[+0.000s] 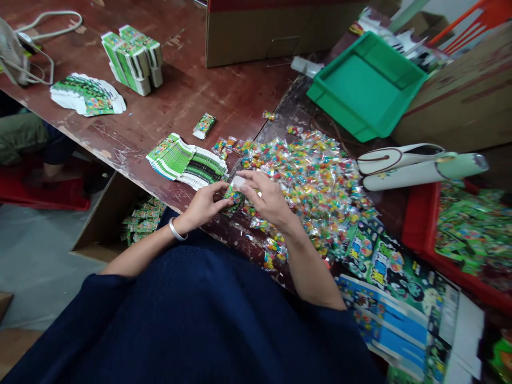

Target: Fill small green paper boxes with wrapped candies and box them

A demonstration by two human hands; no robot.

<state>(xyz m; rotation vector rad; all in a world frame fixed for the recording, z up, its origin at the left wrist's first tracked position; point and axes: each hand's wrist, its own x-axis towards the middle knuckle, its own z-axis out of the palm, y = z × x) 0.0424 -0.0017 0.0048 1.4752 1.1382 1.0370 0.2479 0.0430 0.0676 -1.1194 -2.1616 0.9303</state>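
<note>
My left hand [206, 204] and my right hand [267, 198] meet at the near edge of the wooden table [208, 101], both pinching a small green printed box [233, 194] with a white flap. A silver bangle [175, 229] circles my left wrist. Just beyond my hands lies a fanned stack of flat green box blanks [186, 162]. To the right spreads a big heap of small clear candy packets [316, 173] with coloured sweets. One folded small box [204, 125] lies alone farther back.
Finished green boxes [134, 58] stand stacked at the back left beside another fan of blanks [88, 95]. A green plastic tray [366, 85], a cardboard carton [276, 32], a white bag [416, 165] and a red bin [424, 234] of packets sit right. A carton of boxes [142, 218] is below the table.
</note>
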